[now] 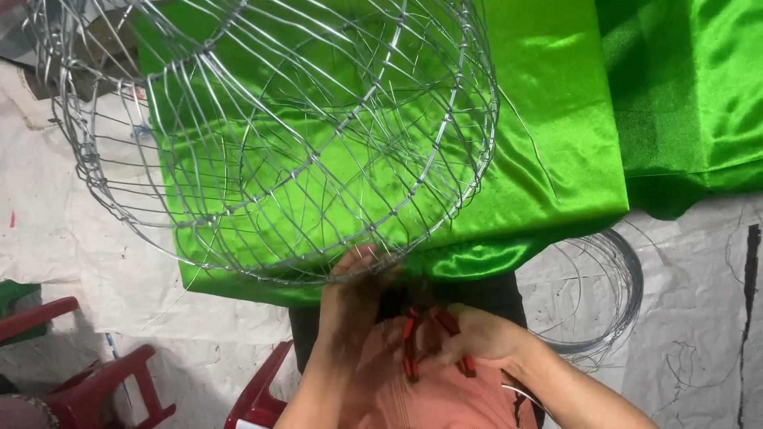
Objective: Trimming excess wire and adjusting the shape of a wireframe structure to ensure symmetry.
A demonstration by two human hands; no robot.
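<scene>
Wire basket [278, 143] leans on green cloth [548, 143]. My left hand [354, 290] pinches its rim to steady it; my right hand [477, 334] is closed around red pliers [411, 349].

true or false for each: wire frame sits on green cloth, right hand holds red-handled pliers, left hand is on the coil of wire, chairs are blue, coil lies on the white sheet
1. The wire frame rests on shiny green cloth. True.
2. The right hand holds red-handled pliers. True.
3. The left hand grips the coil of wire. False: its fingers are at the frame's lower rim; the coil lies apart.
4. The plastic chairs are blue. False: they are red.
5. The coil lies on the white sheet. True.
</scene>
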